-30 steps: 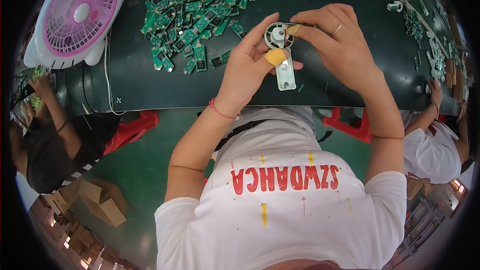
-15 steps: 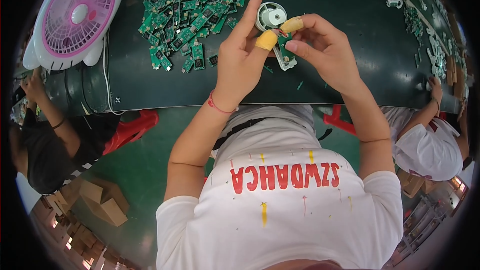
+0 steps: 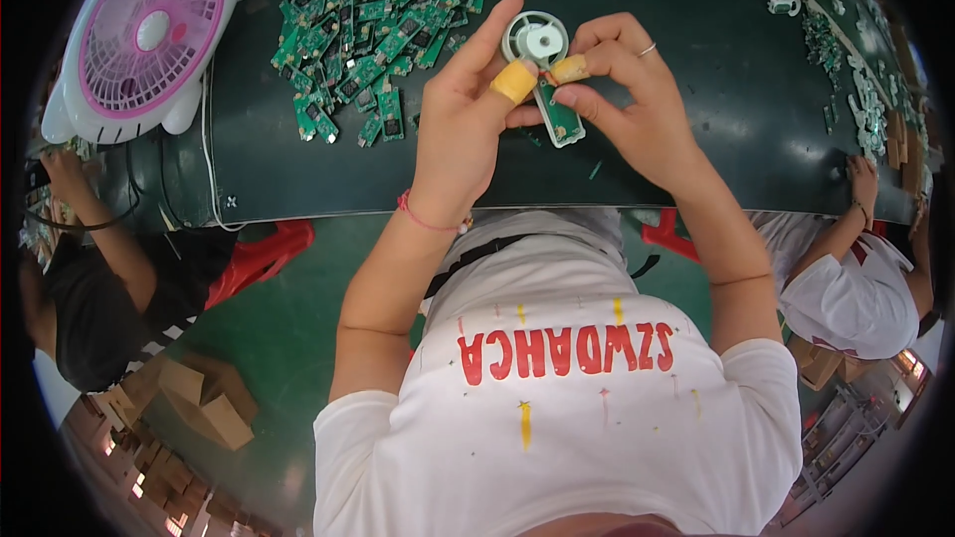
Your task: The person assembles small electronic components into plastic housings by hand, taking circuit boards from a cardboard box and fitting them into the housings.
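While L grip point(image 3: 463, 104) clasps housing point(image 3: 543, 40) | R grip point(image 3: 627, 89) half-curled at PCB point(image 3: 564, 125), hold unclear | tbl edge point(image 3: 318, 215) apart from housing

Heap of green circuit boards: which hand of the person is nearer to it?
Left hand: it is beside the heap, at its lower right, holding the pale housing. The right hand is farther right, across the housing.

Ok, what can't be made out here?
Head view:
Green rectangular circuit board: upper end behind the right hand.
Left hand: some fingers behind the white plastic round-headed casing.
Reddish bit between the hands: too small to identify.
Pink-and-white plastic fan: top cut off by the upper edge.
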The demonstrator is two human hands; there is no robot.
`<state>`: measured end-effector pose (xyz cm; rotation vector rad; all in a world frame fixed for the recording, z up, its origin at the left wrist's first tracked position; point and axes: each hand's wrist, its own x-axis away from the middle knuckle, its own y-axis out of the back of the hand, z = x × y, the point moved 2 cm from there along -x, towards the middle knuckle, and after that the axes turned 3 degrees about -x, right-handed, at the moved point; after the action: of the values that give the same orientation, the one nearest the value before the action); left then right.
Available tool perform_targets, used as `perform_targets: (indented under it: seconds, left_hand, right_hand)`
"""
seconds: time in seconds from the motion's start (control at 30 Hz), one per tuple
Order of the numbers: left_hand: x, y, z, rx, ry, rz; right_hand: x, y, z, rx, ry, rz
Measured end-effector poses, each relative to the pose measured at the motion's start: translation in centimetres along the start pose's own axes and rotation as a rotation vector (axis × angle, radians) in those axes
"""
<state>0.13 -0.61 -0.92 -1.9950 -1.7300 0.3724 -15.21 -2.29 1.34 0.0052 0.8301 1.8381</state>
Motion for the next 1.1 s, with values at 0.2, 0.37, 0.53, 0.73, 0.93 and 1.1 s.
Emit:
perform_targets:
  seconds: [0.2,0.37,0.53,0.73,0.93,1.1]
  left_hand:
    - [0.5,-0.5,0.8,-0.191,-0.179,-0.029]
    - [-0.4,-1.1,2.2,-0.363,-0.435,-0.097]
    - [-2.1,-1.0,1.8,-0.417,-0.354,-0.139]
    - [-0.4,-0.6,0.2,-0.658,-0.491,-0.052]
    - [0.5,-0.4,0.3,-0.761,-0.502,0.021]
    - [1.8,1.1,0.3,-0.762,-0.447,-0.014]
  right_hand:
    - [0.8,-0.8,-0.4,-0.177,-0.389,-0.033]
    - [0.6,-1.9,-1.4,-0.412,-0.439,0.212]
    - [-2.0,-1.7,-3.8,-0.618,-0.535,0.248]
    - [-14.3,7.0,-18.1,0.030,-0.564,-0.162]
    - [-21.1,13.6,-28.5,0.533,-0.663,-0.165]
    - [-18.0,15.1,-27.6,0.502,-0.369,-0.429]
